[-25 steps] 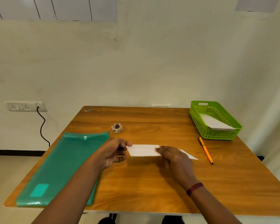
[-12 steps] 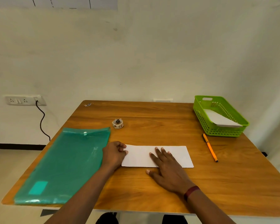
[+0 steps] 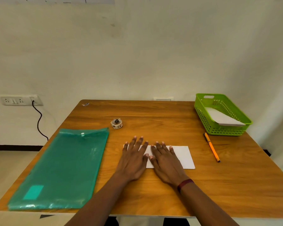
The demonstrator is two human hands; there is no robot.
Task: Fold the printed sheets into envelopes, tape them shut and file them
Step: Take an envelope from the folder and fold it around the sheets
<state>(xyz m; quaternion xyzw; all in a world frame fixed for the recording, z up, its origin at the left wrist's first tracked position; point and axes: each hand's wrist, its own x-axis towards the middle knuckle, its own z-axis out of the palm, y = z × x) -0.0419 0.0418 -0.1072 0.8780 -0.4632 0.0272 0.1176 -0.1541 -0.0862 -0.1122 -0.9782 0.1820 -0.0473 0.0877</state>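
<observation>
A folded white sheet (image 3: 183, 156) lies flat on the wooden table (image 3: 153, 196) in front of me. My left hand (image 3: 134, 159) rests palm down on its left end with fingers spread. Beside it, my right hand (image 3: 166, 161) presses flat on the sheet's middle, thumbs nearly touching. The sheet's right end shows bare; the rest is hidden under my hands. A small roll of patterned tape (image 3: 116, 123) stands further back. A teal plastic folder (image 3: 60, 168) lies at the left.
A green basket (image 3: 203, 115) at the back right holds a white folded paper (image 3: 222, 119). An orange pen (image 3: 211, 146) lies right of the sheet. A wall socket (image 3: 20, 100) with a black cable is at the left.
The sheet went from partly lifted to lying flat. My left hand opened from pinching its left end and now lies flat on it, next to my right hand.
</observation>
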